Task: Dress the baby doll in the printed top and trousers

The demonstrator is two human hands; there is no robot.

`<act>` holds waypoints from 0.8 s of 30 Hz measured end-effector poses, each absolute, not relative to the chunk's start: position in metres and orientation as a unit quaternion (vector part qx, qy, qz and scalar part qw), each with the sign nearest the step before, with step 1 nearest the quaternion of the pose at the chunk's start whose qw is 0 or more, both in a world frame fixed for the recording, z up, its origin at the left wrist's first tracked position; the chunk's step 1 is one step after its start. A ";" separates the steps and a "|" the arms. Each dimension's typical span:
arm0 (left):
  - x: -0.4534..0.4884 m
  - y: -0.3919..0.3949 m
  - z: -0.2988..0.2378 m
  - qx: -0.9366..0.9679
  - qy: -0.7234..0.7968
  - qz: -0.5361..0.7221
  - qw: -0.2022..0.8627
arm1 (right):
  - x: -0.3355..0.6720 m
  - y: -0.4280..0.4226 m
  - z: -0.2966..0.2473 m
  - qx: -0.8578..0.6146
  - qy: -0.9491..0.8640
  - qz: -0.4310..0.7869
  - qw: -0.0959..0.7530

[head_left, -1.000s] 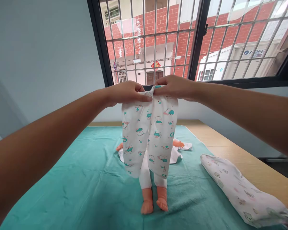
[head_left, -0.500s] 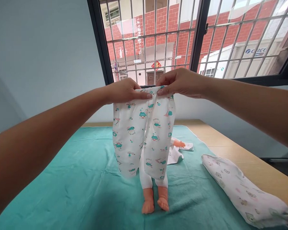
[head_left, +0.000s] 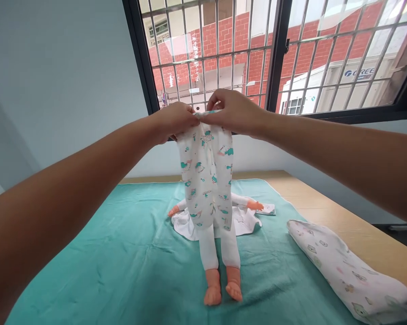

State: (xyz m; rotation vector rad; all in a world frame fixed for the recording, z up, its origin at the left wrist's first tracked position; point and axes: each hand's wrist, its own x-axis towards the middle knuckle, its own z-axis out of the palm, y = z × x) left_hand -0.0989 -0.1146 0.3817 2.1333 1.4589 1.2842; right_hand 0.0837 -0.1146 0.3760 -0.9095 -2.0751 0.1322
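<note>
A small pair of white baby pants (head_left: pixel 206 176) with a green animal and house print hangs upright in the air, legs down. My left hand (head_left: pixel 177 121) grips the waistband's left side, and my right hand (head_left: pixel 232 113) pinches it close by, near the middle. Behind the pants a baby doll (head_left: pixel 210 253) lies on its back on a green blanket (head_left: pixel 115 253), its feet toward me. White cloth covers its legs, and both its hands show out to the sides. The pants hide the doll's head and most of its torso. A white garment (head_left: pixel 242 221) spreads around the torso.
On the right lies a rolled white cloth bundle (head_left: pixel 345 271) with a printed pattern, partly over the wooden tabletop (head_left: pixel 301 196). A barred window (head_left: pixel 217 49) stands behind the table, with a pale wall (head_left: pixel 61 67) to its left.
Both hands have moved up and a little left, closer together, lifting the pants. The pants look narrower and bunched now. More of the doll's legs, its left-side hand and the garment around it show.
</note>
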 end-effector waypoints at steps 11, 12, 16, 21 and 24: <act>-0.093 -0.122 0.375 0.716 0.432 0.458 0.301 | 0.064 -0.099 0.366 -0.400 -0.787 0.151 0.444; -0.092 -0.123 0.374 0.712 0.433 0.458 0.311 | 0.064 -0.099 0.365 -0.401 -0.784 0.160 0.447; -0.088 -0.130 0.375 0.695 0.438 0.452 0.346 | 0.062 -0.101 0.366 -0.398 -0.788 0.179 0.434; -0.090 -0.141 0.377 0.692 0.429 0.448 0.370 | 0.062 -0.101 0.366 -0.400 -0.801 0.211 0.391; -0.101 -0.144 0.363 0.688 0.402 0.496 0.344 | 0.065 -0.103 0.367 -0.405 -0.808 0.146 0.402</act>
